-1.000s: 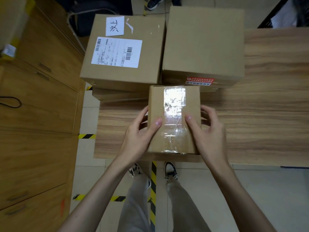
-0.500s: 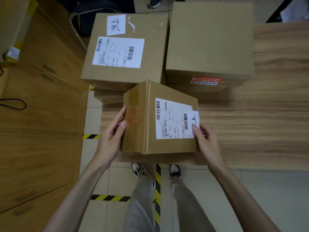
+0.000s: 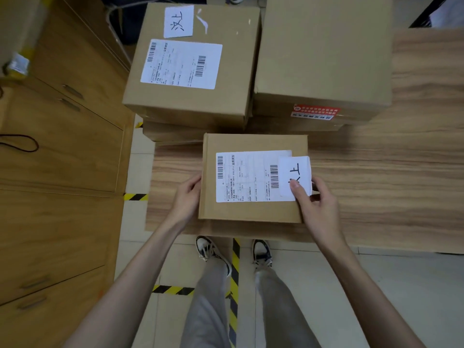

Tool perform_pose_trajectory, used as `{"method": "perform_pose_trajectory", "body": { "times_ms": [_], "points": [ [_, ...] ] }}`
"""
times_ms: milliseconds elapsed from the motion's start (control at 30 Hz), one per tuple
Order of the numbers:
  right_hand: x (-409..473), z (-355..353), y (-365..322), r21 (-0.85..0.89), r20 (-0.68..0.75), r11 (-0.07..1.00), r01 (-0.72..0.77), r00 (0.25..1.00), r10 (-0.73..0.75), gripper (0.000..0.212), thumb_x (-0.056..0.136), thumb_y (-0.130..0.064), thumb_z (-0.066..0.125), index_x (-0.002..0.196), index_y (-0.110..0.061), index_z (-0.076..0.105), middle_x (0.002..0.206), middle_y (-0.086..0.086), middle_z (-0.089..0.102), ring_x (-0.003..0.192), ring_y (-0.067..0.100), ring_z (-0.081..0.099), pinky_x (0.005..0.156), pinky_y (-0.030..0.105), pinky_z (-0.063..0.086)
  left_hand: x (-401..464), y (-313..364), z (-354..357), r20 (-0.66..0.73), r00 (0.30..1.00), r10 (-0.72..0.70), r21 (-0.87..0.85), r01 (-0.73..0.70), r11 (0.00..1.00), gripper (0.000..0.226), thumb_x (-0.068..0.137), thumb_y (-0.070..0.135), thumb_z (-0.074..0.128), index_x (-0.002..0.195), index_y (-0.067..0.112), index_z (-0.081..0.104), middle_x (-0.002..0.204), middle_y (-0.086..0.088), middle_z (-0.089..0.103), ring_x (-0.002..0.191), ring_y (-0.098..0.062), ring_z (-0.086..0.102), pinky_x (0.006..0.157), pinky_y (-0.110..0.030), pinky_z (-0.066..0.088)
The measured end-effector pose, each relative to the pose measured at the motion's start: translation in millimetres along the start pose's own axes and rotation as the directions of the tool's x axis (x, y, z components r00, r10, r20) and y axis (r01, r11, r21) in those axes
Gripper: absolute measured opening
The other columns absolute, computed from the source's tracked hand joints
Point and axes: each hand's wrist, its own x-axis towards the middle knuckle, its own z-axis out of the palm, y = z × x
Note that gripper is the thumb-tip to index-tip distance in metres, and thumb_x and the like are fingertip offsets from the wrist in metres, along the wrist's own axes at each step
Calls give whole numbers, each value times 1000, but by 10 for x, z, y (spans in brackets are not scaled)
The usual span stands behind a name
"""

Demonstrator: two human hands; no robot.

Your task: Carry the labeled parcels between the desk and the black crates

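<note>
Room: tiled floor (image 3: 376, 297) with yellow-black tape, wooden cabinets (image 3: 57, 197) on my left, and a wood-grain desk (image 3: 389, 192) ahead.
Near edge: the small parcel (image 3: 253, 177) lies flat by the desk's near edge, toward its left corner, shipping label (image 3: 251, 175) facing up.
Left hand: my left hand (image 3: 187, 199) is curled against the parcel's left side, fingertips on the wall.
Right hand: my right hand (image 3: 316, 204) grips the right side, thumb on top, pressing a loose handwritten slip (image 3: 296, 174) that overhangs the edge.
Far side: two larger boxes, the labeled box (image 3: 190, 64) and the plain box (image 3: 324, 51), sit stacked just behind it.
Crates: no black crates in view.
Risk: I judge the slip could slide or tear off when I lift, since only my thumb pins it; a careless lift could also nudge the stacks behind.
</note>
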Motion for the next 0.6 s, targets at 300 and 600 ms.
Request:
{"method": "perform_pose_trajectory", "body": {
  "times_ms": [300,600],
  "points": [
    [-38,5,-14,-55,-27,998,28,999,-29,51,88,-58,62,131,-30,58,117,-8,65,92,13,63,72,26,50,-515,190,53,-10,993,114,-20,-114,993,54,87,31,76,135,29,51,118,23,60,100,19,59,73,-5,51],
    [253,-567,-233,-164,194,978,128,976,-95,104,75,-32,87,157,-31,22,160,-11,30,142,2,31,110,20,27,-178,508,-28,250,961,116,115,-148,982,61,88,21,76,145,21,53,126,17,61,105,15,61,89,-12,51]
  ]
}}
